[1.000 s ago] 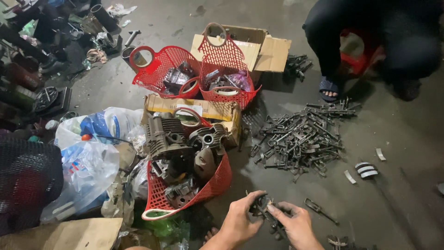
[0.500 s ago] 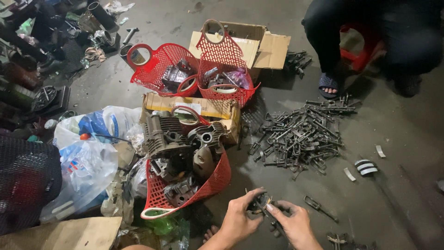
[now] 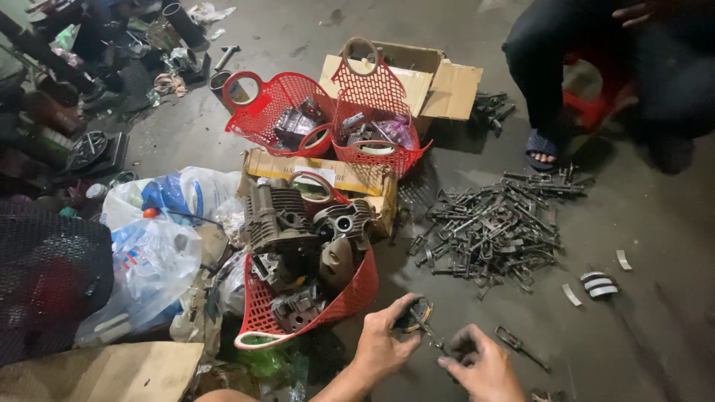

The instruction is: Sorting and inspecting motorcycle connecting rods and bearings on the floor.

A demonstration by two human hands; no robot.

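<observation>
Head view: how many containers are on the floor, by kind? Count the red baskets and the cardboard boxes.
Red mesh baskets: 3, one in front full of engine parts, two behind.
Cardboard boxes: 2, one at the back, one in the middle.
Total: 5

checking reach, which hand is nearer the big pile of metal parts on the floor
Right. The right hand is below the pile of metal parts; the left hand sits farther left, beside the red basket.
</observation>
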